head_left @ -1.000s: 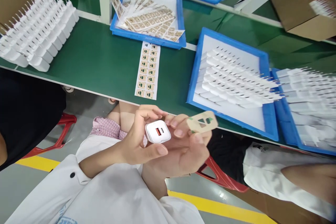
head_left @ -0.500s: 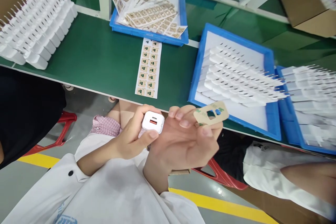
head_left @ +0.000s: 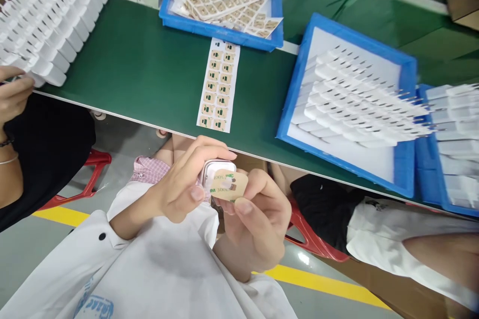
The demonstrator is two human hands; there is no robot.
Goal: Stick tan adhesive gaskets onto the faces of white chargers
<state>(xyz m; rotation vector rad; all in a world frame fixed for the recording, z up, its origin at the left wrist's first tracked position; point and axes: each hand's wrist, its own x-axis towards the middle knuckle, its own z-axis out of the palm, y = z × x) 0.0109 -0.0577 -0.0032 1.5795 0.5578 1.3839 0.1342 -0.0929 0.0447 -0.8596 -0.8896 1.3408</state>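
Note:
Between the fingers and thumb of my left hand (head_left: 183,184) is a white charger (head_left: 210,165), its port end facing up toward me. My right hand (head_left: 258,214) pinches a tan adhesive sticker (head_left: 228,185) by its right end. The sticker has green lettering and a cut-out, and it overlaps the charger's end face, covering the ports. Whether the two touch, I cannot tell. On the green bench ahead lies a white sheet of stickers (head_left: 218,87) in two columns, with one spot bare at the top.
A blue tray (head_left: 220,35) at the back holds more sticker sheets. Right of it, another blue tray (head_left: 284,124) carries rows of white chargers with pins. More chargers (head_left: 56,35) stand at the left. A co-worker's hand (head_left: 15,94) is at the left edge; another person sits at right.
My right hand has brought the sticker leftward and down over the charger's port end. The charger has tilted slightly in my left hand. A co-worker's hand has come into view at left.

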